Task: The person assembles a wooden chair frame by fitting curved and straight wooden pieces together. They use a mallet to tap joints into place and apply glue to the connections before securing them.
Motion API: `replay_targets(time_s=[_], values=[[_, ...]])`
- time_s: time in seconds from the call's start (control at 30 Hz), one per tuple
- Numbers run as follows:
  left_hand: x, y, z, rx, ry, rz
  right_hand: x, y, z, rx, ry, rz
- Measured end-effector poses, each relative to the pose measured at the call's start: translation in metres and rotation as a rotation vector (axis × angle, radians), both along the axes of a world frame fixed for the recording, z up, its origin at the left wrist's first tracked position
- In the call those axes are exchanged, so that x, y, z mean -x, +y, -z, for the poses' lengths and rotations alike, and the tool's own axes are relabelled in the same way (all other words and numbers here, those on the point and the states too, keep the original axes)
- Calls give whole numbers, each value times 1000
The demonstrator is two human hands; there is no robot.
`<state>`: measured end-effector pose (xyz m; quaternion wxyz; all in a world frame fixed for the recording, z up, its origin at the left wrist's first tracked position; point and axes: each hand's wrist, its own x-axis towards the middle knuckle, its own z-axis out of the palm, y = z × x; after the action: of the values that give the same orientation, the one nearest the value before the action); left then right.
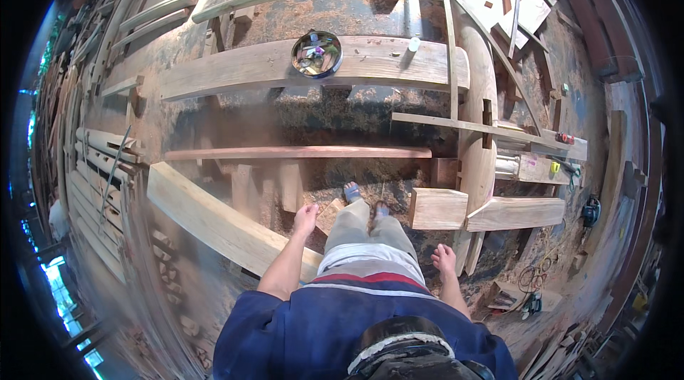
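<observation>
My left hand point(306, 220) is raised in front of my left hip, fingers curled in, with nothing visible in it. It is nearest the long curved timber point(214, 210), which slants across the lower left, but does not appear to touch it. My right hand point(443, 257) hangs at my right side, loosely closed and seemingly without anything in its grasp. Ahead of that hand lie a short pale wooden block point(438, 209) and a longer shaped wooden piece point(516, 215), end to end. Across the space before my feet runs a narrow reddish board point(306, 153).
Farther off, a wide plank point(228, 68) bears a round tin point(293, 59) of small items and a small white cylinder point(414, 44). A thick log point(479, 123) with a slot stands to the right. Stacked timbers point(96, 216) fill the left; a corded power tool point(532, 304) lies lower right.
</observation>
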<state>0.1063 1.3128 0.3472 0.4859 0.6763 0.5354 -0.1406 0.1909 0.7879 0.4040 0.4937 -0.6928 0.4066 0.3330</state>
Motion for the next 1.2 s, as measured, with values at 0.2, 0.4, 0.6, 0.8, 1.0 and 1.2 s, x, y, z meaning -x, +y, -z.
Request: replay_targets(time_s=[0.2, 0.4, 0.6, 0.8, 1.0, 1.2], values=[[-32, 1, -15, 11, 186, 298, 49, -3, 17, 62, 86, 333], [-142, -8, -42, 16, -67, 207, 16, 3, 34, 23, 70, 330], [-250, 3, -81, -63, -254, 248, -98, 8, 13, -66, -79, 270], [-309, 72, -50, -103, -321, 87, -187, 42, -10, 32, -209, 334], [-411, 197, 3, -238, -258, 87, -191, 141, -9, 120, -123, 449], [-560, 337, 81, -336, -238, 536, -211, 312, -28, 2, 205, -218]])
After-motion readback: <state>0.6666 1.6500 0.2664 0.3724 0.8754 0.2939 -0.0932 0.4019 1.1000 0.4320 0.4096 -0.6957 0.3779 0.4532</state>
